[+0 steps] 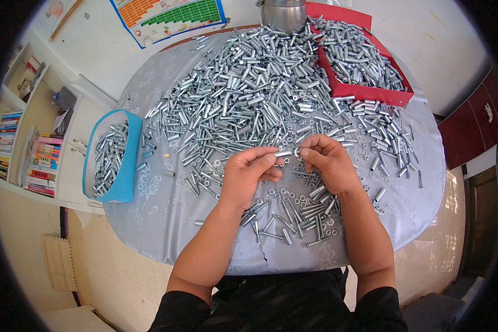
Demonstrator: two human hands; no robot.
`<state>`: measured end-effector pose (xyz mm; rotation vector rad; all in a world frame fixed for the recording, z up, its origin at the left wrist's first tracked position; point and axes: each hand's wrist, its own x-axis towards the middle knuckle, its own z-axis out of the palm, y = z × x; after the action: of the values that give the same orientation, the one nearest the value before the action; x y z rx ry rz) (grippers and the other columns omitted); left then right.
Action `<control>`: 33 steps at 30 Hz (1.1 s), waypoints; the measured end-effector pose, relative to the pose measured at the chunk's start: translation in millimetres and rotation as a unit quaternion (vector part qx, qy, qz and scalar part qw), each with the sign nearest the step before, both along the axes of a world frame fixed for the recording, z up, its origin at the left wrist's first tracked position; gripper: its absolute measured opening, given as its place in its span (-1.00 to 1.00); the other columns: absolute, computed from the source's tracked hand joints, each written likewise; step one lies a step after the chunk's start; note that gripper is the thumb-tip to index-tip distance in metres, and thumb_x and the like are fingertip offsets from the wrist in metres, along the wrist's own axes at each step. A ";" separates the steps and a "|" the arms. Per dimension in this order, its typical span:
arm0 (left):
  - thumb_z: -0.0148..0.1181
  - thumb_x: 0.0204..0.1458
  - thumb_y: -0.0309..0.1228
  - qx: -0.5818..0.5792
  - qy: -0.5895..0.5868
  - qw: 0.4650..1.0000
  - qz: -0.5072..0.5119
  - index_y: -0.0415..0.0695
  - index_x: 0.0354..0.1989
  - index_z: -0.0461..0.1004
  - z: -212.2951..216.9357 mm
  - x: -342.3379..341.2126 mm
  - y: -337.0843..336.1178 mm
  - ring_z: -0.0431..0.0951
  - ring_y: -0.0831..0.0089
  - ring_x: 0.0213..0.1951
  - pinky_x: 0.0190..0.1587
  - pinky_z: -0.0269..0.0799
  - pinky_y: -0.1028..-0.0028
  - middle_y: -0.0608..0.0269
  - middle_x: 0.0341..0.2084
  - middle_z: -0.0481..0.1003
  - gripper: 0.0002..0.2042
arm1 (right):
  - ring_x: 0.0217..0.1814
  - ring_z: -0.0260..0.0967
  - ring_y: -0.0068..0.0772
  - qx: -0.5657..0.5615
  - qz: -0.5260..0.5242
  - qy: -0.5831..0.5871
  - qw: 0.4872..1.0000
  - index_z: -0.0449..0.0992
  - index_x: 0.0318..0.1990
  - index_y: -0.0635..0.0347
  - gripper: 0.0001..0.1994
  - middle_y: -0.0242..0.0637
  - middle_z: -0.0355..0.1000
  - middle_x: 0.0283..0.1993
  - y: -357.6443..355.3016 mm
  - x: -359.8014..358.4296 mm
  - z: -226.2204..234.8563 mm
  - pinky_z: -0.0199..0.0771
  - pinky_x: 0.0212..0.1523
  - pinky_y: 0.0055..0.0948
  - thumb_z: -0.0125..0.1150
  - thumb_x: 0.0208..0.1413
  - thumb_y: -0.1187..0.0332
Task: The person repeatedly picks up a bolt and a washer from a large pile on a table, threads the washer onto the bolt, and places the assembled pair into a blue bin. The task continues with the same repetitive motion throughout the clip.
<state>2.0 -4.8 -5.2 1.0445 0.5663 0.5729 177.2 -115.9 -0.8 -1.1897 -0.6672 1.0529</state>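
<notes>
My left hand (pixel 248 170) is closed, pinching a shiny metal sleeve anchor (pixel 284 154) between thumb and fingers, its free end pointing right. Just off that end, the thumb and fingertips of my right hand (pixel 333 167) grip a small ring-shaped washer (pixel 297 152). The two parts are very close; whether they touch I cannot tell. Below my hands lies a loose group of bolts and sleeves (pixel 315 213), with nuts (pixel 284 192) scattered among them. Beyond my fingers spreads a large heap of metal sleeves and bolts (pixel 243 83).
A blue box (pixel 128 160) of metal anchors stands at the left table edge. At the back right, a red box (pixel 371 98) is full of similar parts, beside a steel pot (pixel 284 15). A silvery cloth (pixel 166 232) covers the round table. Bookshelves (pixel 33 122) stand to the left.
</notes>
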 end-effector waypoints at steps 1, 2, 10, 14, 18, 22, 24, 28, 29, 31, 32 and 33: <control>0.13 0.13 -0.50 -0.002 -0.001 1.000 -0.003 -0.33 -0.08 0.49 -0.4 0.0 0.4 0.61 0.44 -0.46 -0.40 0.58 0.51 0.05 -0.32 0.60 -0.78 | -0.46 0.30 -0.62 0.002 0.001 0.005 1.000 0.49 -0.22 0.25 -0.88 -0.42 0.44 -0.37 -0.1 -0.1 0.0 0.29 -0.42 -0.64 0.24 0.11 0.44; 0.13 0.13 -0.50 -0.004 -0.002 1.000 -0.006 -0.33 -0.08 0.49 -1.2 0.0 0.9 0.61 0.44 -0.46 -0.40 0.58 0.51 0.05 -0.32 0.60 -0.78 | -0.46 0.30 -0.62 -0.001 0.002 0.006 1.000 0.49 -0.22 0.25 -0.88 -0.43 0.44 -0.37 0.0 -0.3 -0.1 0.28 -0.42 -0.64 0.23 0.11 0.44; 0.13 0.13 -0.50 -0.009 -0.001 1.000 -0.008 -0.33 -0.09 0.49 -0.3 0.0 0.4 0.61 0.44 -0.45 -0.40 0.58 0.52 0.04 -0.32 0.60 -0.78 | -0.46 0.30 -0.62 -0.026 -0.005 -0.017 0.999 0.51 -0.20 0.27 -0.86 -0.42 0.45 -0.38 -0.5 -2.0 1.2 0.29 -0.41 -0.65 0.22 0.13 0.43; 0.13 0.13 -0.50 -0.003 0.002 1.000 -0.006 -0.33 -0.08 0.49 -0.5 0.5 -0.4 0.62 0.44 -0.45 -0.40 0.58 0.52 0.04 -0.32 0.60 -0.78 | -0.45 0.30 -0.63 -0.030 -0.022 -0.067 0.997 0.54 -0.21 0.30 -0.86 -0.40 0.46 -0.38 -1.2 -4.7 4.1 0.29 -0.40 -0.63 0.21 0.11 0.45; 0.13 0.13 -0.50 0.003 0.014 1.000 0.000 -0.33 -0.07 0.49 0.5 1.1 -1.3 0.62 0.44 -0.44 -0.40 0.58 0.52 0.03 -0.31 0.60 -0.77 | -0.46 0.28 -0.68 -0.029 -0.028 -0.086 0.995 0.56 -0.19 0.30 -0.85 -0.43 0.47 -0.39 -2.6 -7.7 7.1 0.27 -0.42 -0.65 0.22 0.10 0.46; 0.14 0.13 -0.50 0.004 0.009 1.000 -0.002 -0.33 -0.06 0.49 0.3 0.5 -1.4 0.63 0.43 -0.43 -0.40 0.58 0.52 0.02 -0.30 0.60 -0.76 | -0.44 0.27 -0.72 -0.022 -0.030 -0.101 0.994 0.58 -0.19 0.29 -0.84 -0.47 0.48 -0.38 -2.9 -9.3 5.4 0.26 -0.41 -0.66 0.24 0.09 0.46; 0.14 0.13 -0.50 0.005 0.012 1.000 -0.003 -0.34 -0.06 0.48 0.4 0.6 -1.3 0.63 0.43 -0.43 -0.39 0.59 0.52 0.02 -0.30 0.60 -0.76 | -0.39 0.30 -0.71 -0.025 -0.024 -0.108 0.993 0.57 -0.19 0.30 -0.84 -0.46 0.48 -0.36 -3.6 -9.2 6.8 0.30 -0.37 -0.65 0.25 0.08 0.47; 0.13 0.13 -0.50 0.018 0.019 0.999 -0.024 -0.34 -0.04 0.48 1.6 1.7 -1.8 0.63 0.42 -0.41 -0.38 0.59 0.52 0.02 -0.29 0.59 -0.75 | -0.30 0.36 -0.68 -0.019 -0.027 -0.134 0.990 0.56 -0.18 0.31 -0.84 -0.44 0.50 -0.31 -3.9 -9.6 8.1 0.36 -0.25 -0.63 0.26 0.08 0.47; 0.13 0.14 -0.49 0.024 0.023 0.999 -0.025 -0.33 -0.03 0.48 3.2 1.8 -2.5 0.63 0.42 -0.41 -0.37 0.59 0.52 0.02 -0.29 0.59 -0.74 | -0.28 0.37 -0.67 -0.017 -0.025 -0.132 0.991 0.56 -0.18 0.31 -0.84 -0.43 0.50 -0.30 -3.9 -9.2 8.0 0.37 -0.23 -0.63 0.26 0.08 0.47; 0.12 0.14 -0.49 0.027 0.029 0.999 -0.029 -0.33 -0.02 0.48 6.2 2.0 -3.7 0.63 0.42 -0.41 -0.37 0.59 0.52 0.02 -0.28 0.59 -0.74 | -0.26 0.39 -0.65 -0.012 -0.020 -0.128 0.991 0.56 -0.18 0.32 -0.84 -0.41 0.51 -0.29 -4.2 -8.1 7.7 0.39 -0.20 -0.62 0.27 0.08 0.47; 0.11 0.15 -0.49 0.025 0.032 0.999 -0.033 -0.33 -0.02 0.48 7.5 2.1 -4.1 0.63 0.42 -0.41 -0.36 0.59 0.52 0.03 -0.27 0.59 -0.74 | -0.26 0.38 -0.67 -0.014 -0.021 -0.133 0.991 0.56 -0.18 0.32 -0.83 -0.41 0.51 -0.29 -4.4 -8.2 8.2 0.38 -0.21 -0.62 0.27 0.08 0.46; 0.11 0.15 -0.49 0.024 0.034 0.998 -0.038 -0.33 -0.01 0.47 8.3 2.8 -4.1 0.63 0.42 -0.40 -0.36 0.59 0.52 0.03 -0.27 0.59 -0.74 | -0.27 0.37 -0.68 -0.016 -0.023 -0.137 0.990 0.56 -0.18 0.32 -0.83 -0.41 0.51 -0.28 -4.7 -8.5 9.7 0.38 -0.21 -0.63 0.28 0.09 0.45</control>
<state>4.8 -8.9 3.0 1.1288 0.5722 0.4881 168.7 -120.6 8.9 -1.3856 -0.8345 0.8710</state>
